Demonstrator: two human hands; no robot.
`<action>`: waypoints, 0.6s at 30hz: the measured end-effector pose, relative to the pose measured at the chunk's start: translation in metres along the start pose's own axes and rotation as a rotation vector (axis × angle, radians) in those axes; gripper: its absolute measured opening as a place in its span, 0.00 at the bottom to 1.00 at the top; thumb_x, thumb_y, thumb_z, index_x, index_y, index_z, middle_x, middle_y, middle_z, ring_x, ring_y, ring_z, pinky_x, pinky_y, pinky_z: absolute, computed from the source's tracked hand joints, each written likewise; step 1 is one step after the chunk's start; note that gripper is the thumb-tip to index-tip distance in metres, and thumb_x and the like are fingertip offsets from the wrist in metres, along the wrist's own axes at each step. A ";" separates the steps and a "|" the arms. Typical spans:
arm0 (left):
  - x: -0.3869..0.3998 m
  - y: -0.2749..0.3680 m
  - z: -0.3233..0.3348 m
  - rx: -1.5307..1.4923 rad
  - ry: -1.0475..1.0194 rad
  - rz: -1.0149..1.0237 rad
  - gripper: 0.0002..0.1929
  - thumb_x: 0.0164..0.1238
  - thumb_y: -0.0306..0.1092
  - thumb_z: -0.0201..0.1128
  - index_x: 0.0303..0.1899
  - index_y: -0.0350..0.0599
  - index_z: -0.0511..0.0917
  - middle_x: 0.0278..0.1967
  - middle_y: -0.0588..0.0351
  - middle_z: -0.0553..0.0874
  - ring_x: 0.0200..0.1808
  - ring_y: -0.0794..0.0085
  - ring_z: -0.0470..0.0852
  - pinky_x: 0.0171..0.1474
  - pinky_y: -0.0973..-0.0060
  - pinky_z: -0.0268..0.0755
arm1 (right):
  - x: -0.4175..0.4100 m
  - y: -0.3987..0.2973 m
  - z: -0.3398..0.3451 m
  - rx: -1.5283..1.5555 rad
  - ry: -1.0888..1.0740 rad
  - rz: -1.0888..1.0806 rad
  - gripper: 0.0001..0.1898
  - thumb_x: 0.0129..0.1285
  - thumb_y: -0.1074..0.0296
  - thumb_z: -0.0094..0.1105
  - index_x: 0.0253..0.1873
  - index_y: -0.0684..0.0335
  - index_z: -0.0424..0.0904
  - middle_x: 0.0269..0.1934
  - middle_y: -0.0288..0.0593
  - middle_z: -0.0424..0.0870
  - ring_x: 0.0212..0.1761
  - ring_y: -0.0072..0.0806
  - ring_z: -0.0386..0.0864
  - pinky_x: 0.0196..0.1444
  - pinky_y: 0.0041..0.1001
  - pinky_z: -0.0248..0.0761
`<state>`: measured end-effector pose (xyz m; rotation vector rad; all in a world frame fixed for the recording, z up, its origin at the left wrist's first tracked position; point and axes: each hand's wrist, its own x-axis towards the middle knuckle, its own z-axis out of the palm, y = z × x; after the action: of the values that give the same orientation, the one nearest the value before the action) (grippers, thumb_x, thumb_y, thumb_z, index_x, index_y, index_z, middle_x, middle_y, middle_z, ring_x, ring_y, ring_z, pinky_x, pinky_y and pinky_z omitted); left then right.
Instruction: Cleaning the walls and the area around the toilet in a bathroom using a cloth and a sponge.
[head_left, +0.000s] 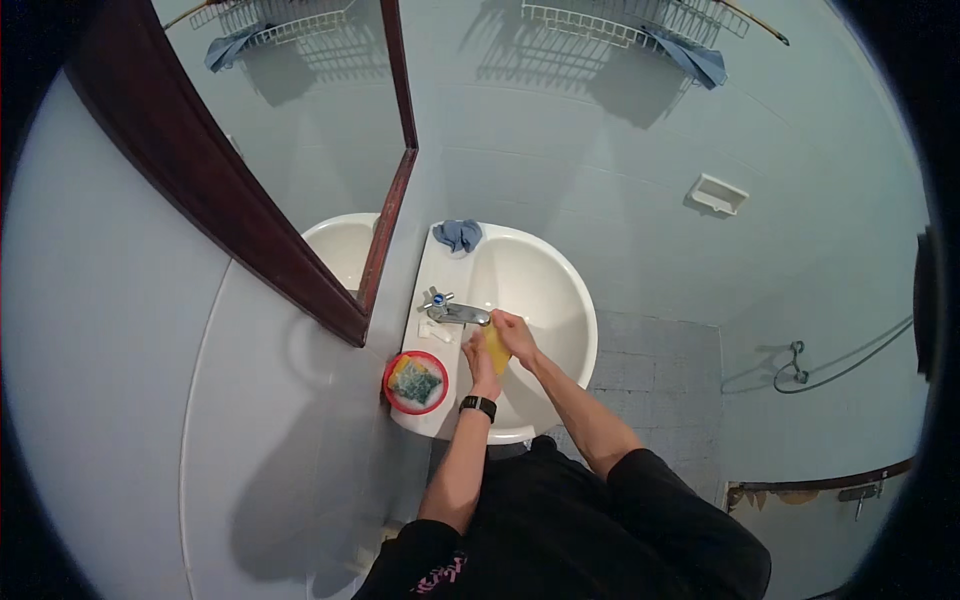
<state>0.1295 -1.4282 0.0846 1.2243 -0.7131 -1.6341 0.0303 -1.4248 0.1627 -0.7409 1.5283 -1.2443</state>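
Between my two hands is a yellow cloth (496, 349), held just below the spout of the chrome tap (459, 311) and over the white washbasin (591, 330). My right hand (516, 337) grips its upper right edge. My left hand (480, 364), with a dark watch on its wrist, presses against the cloth's left side; its fingers are slightly blurred. Left of that hand, on the basin's ledge, stands a red-rimmed bowl (388, 382) of suds. A green and yellow scouring sponge (416, 381) lies in it.
A crumpled blue-grey cloth (458, 235) rests at the ledge's far corner. Small white pieces (435, 331) lie beside the tap. A dark wood-framed mirror (388, 225) juts out at left. A soap dish (718, 195) and a wire rack (585, 26) are on the far wall.
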 end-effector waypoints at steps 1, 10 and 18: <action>0.000 -0.006 0.003 -0.170 -0.024 -0.092 0.24 0.82 0.54 0.53 0.65 0.48 0.74 0.52 0.55 0.85 0.48 0.67 0.84 0.49 0.70 0.76 | 0.012 0.008 0.000 -0.050 0.016 -0.022 0.16 0.76 0.59 0.56 0.54 0.65 0.86 0.38 0.36 0.86 0.36 0.25 0.79 0.42 0.23 0.75; 0.007 -0.010 0.001 -0.571 -0.117 -0.309 0.20 0.80 0.51 0.56 0.60 0.49 0.77 0.52 0.55 0.86 0.48 0.66 0.85 0.46 0.70 0.77 | 0.024 0.024 0.019 -0.007 0.326 -0.019 0.15 0.75 0.65 0.52 0.57 0.60 0.86 0.38 0.37 0.86 0.36 0.27 0.79 0.43 0.24 0.75; 0.015 0.005 -0.001 -0.660 -0.168 -0.407 0.15 0.76 0.38 0.61 0.59 0.50 0.79 0.51 0.58 0.87 0.50 0.66 0.85 0.48 0.72 0.76 | -0.023 0.003 -0.012 -0.114 0.152 -0.324 0.15 0.77 0.67 0.51 0.61 0.60 0.83 0.49 0.41 0.85 0.47 0.26 0.79 0.53 0.23 0.73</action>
<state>0.1312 -1.4435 0.0829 0.7784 0.0160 -2.0948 0.0268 -1.3990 0.1673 -1.0185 1.6586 -1.4890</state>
